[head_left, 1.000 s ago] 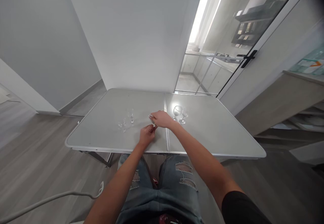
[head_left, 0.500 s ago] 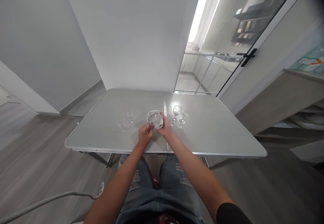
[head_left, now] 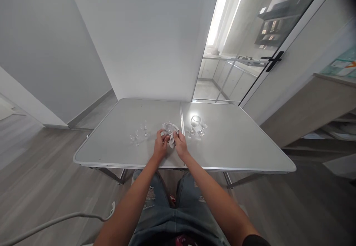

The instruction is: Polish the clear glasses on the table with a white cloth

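Both my hands meet over the middle of the grey folding table (head_left: 236, 146). My left hand (head_left: 160, 146) is closed on a clear stemmed glass (head_left: 167, 129), gripping it low down. My right hand (head_left: 180, 145) is closed on a small white cloth (head_left: 172, 138) that wraps against the glass. Two more clear stemmed glasses (head_left: 194, 123) stand just right of my hands. Several tiny clear glasses (head_left: 139, 133) stand to the left of my hands.
A white wall stands behind the table, and a glass sliding door with a black handle (head_left: 274, 61) is at the back right. A wooden counter (head_left: 319, 101) runs along the right. A white cable (head_left: 61, 218) hangs at lower left.
My right hand turned from covering the glass to holding the cloth beside it, and both hands drew slightly nearer to me. The cloth, spread around the bowl half a second ago, is now bunched.
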A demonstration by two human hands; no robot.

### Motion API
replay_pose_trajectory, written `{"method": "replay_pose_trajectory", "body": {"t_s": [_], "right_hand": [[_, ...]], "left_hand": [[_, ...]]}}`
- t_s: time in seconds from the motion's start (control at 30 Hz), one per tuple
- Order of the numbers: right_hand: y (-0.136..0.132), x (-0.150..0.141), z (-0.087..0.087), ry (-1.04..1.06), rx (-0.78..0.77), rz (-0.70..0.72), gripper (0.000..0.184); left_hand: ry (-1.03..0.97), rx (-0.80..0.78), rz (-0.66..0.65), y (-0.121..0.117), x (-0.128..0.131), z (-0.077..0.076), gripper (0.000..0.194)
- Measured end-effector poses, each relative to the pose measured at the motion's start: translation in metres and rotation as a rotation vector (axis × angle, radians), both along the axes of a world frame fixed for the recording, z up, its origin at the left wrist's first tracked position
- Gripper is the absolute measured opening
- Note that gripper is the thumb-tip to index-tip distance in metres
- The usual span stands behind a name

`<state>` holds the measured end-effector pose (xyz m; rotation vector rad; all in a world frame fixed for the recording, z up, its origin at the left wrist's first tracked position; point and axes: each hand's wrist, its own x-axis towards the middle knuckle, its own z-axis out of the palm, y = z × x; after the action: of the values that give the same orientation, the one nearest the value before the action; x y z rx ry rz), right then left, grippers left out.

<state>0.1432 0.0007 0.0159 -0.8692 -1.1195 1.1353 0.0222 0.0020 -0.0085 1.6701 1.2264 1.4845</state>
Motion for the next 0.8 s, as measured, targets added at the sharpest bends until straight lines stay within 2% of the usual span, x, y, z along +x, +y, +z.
{"method": "replay_pose_trajectory", "body": {"t_s": [0.1,0.17,0.23,0.4,0.53,0.7,0.8], "right_hand": [[0.007,0.020,0.003,-0.013,-0.039,0.063,0.037],[0.009,0.029,0.005,-0.048,-0.028,0.144,0.036],[0.008,0.035,0.005,-0.074,-0.020,0.232,0.035],[0.005,0.042,-0.001,-0.001,-0.140,0.354,0.038],[0.006,0.046,-0.009,0.089,-0.238,0.394,0.043],[0.012,0.056,-0.011,-0.023,-0.199,0.447,0.040],[0.013,0.057,-0.013,-0.079,-0.159,0.464,0.040]], "left_hand": [[-0.014,-0.060,-0.064,0.001,0.002,-0.001,0.056],[-0.044,-0.101,-0.089,0.001,0.003,0.000,0.069],[-0.057,-0.111,-0.093,0.002,0.002,0.002,0.074],[-0.059,-0.004,-0.004,0.006,0.000,0.005,0.066],[-0.101,-0.038,-0.092,0.005,0.001,0.006,0.066],[-0.154,-0.083,-0.153,0.002,-0.002,0.008,0.071],[-0.190,-0.120,-0.168,0.002,-0.004,0.009,0.066]]}}
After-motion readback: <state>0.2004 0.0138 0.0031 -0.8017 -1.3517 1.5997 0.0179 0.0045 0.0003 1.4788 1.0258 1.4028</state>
